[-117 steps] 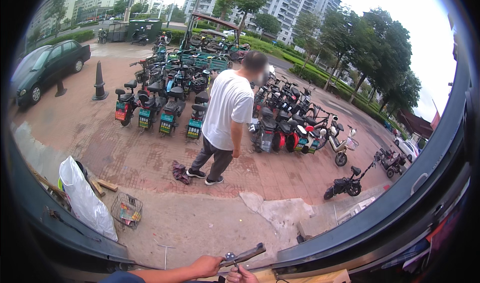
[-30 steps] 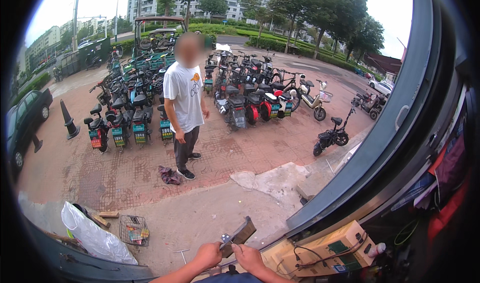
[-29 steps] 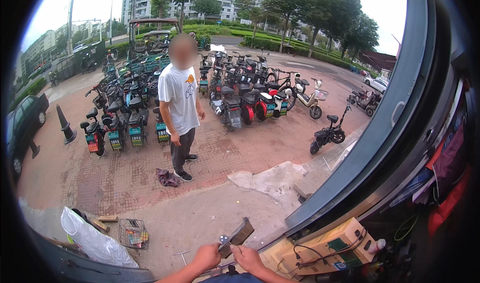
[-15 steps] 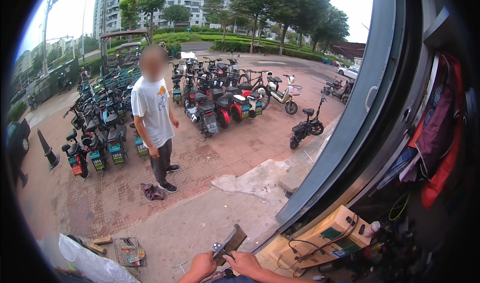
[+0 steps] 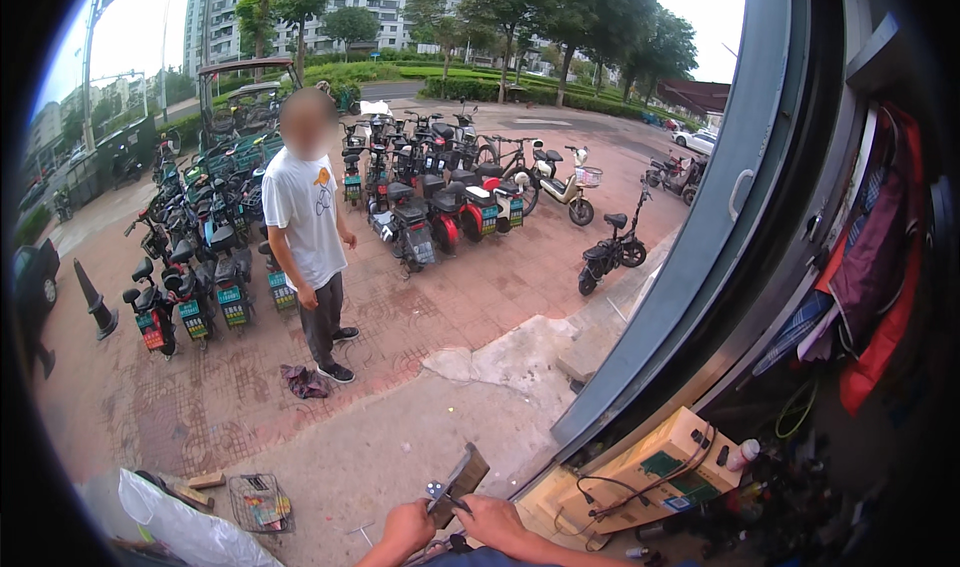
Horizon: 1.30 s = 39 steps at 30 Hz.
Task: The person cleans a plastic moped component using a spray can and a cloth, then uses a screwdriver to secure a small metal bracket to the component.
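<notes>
At the lower middle, my left hand (image 5: 408, 527) is closed at the near end of a flat, dark brown rectangular part (image 5: 466, 470). A small silver bracket with holes (image 5: 434, 489) shows beside that part, just above my left fingers. My right hand (image 5: 492, 520) is closed beside it, on the part's near right side, with a thin dark piece at its thumb. The two hands are close together. What lies beneath my fingers is mostly hidden, and the part's exact kind does not show.
A cardboard box (image 5: 655, 467) with black cables stands at the right by the grey door frame (image 5: 690, 257). A wire basket (image 5: 260, 504) and white plastic sheet (image 5: 185, 522) lie lower left. A person (image 5: 305, 207) stands ahead near a dark cloth (image 5: 303, 381), before parked scooters (image 5: 415, 232).
The brown part has tilted slightly, its far end shifting a little left. Both hands keep their hold nearly in place. The standing person has barely moved.
</notes>
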Motion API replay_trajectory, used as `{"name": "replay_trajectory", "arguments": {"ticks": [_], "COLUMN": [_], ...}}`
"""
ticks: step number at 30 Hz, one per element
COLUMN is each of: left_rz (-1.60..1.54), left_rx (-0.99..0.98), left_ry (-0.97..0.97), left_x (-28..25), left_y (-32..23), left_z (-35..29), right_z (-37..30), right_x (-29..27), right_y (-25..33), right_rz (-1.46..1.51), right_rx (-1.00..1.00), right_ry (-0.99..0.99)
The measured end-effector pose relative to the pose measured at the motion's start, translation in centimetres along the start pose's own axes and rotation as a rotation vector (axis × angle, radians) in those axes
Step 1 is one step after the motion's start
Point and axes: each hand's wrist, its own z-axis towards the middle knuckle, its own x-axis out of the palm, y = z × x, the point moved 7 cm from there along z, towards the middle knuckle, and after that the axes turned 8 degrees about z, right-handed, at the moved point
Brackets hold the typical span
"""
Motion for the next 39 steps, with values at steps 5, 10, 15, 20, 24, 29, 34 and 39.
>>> {"name": "replay_trajectory", "arguments": {"ticks": [5, 10, 15, 20, 24, 29, 34, 39], "left_rz": [0.023, 0.013, 0.001, -0.015, 0.001, -0.027, -0.044, -0.035], "left_rx": [0.004, -0.015, -0.003, -0.042, -0.031, -0.034, 0.012, -0.035], "left_ry": [0.072, 0.033, 0.046, 0.051, 0.069, 0.059, 0.016, 0.051], "left_x": [2.4, 0.6, 0.5, 1.0, 1.4, 1.5, 1.1, 0.7], "left_y": [0.6, -0.1, -0.4, -0.2, -0.2, 0.0, -0.3, -0.5], "left_z": [1.1, -0.2, -0.1, 0.4, 0.1, 0.5, 0.5, 0.4], "right_z": [0.6, 0.4, 0.3, 0.6, 0.5, 0.6, 0.6, 0.6], "right_x": [-0.8, 0.1, 0.0, -0.2, 0.9, 0.6, -0.2, -1.0], "right_y": [0.8, 0.1, 0.1, -0.2, -1.7, -1.0, -0.3, 0.9], "right_rz": [-0.077, -0.075, -0.075, -0.020, -0.029, -0.122, -0.110, -0.072], "right_rx": [0.037, 0.085, 0.080, 0.028, -0.032, -0.235, -0.225, -0.135], "right_ry": [0.027, 0.068, 0.048, -0.020, -0.077, -0.184, -0.193, -0.147]}}
